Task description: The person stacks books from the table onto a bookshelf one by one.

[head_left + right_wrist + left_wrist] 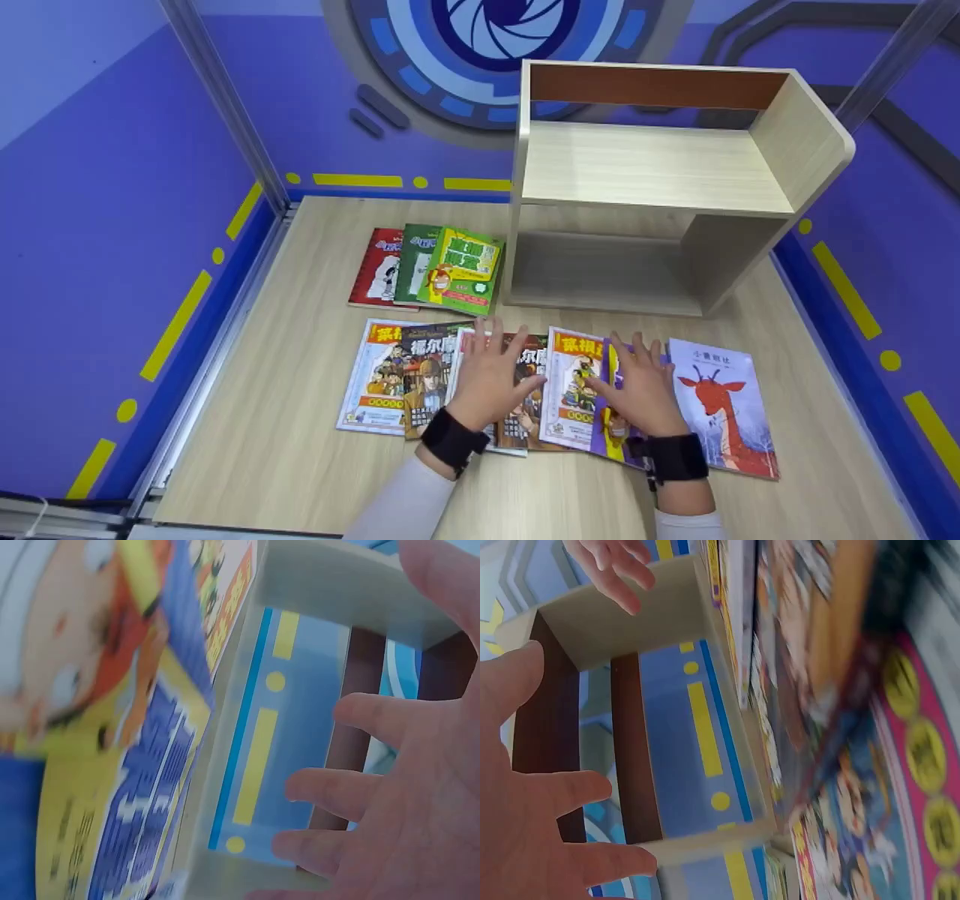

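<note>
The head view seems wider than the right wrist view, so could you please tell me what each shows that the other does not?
Only the head view shows the left hand, the red book and the bright green book.

Only the right wrist view shows the palm side of the right hand.

Both share that hand with its fingers spread, the purple-and-yellow book, the shelf and the yellow-marked wall.

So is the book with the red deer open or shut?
Shut: the deer book lies flat, its front cover facing up.
</note>
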`<state>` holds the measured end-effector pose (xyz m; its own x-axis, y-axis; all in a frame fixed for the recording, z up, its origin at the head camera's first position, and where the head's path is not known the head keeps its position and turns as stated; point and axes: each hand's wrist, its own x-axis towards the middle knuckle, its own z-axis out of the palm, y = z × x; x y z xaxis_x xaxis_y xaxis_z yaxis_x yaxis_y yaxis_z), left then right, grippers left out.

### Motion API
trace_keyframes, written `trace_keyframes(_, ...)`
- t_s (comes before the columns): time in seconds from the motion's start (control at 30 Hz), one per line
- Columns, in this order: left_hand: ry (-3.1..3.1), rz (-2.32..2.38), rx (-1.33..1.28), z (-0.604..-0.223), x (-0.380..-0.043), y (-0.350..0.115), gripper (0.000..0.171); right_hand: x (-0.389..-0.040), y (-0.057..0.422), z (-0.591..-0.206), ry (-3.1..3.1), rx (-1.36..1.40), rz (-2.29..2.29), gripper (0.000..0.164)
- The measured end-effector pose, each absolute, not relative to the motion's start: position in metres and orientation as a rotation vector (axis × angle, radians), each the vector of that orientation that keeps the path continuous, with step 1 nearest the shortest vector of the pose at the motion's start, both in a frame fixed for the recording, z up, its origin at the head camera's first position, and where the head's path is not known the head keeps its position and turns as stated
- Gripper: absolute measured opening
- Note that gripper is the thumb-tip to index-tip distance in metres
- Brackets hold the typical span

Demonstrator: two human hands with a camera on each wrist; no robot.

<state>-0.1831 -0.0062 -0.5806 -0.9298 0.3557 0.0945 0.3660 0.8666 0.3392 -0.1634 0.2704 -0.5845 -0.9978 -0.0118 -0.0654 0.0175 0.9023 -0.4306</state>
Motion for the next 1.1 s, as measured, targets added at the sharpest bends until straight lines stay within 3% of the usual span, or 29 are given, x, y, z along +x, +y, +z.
trace_keyframes(0.47, -3.066, -0.496, -0.609, -0.584, -0.169, 0.027, 0.087, -0.146, 0.344, -0.585, 2.975, 0.244, -0.676, 0.107)
trace_keyframes(0.73, -3.066, -0.536, -0.562, -0.573, -0.164, 0.048, 0.085, -0.132, 0.395, -0.587, 2.865, 0.524, -0.657, 0.117)
trace_keyframes(1.1, -3.053, -0.549, -0.687, -0.566, -0.153, 0.093, 0.087, -0.125, 0.418, -0.589, 2.675, 0.71, -0.67, 0.133)
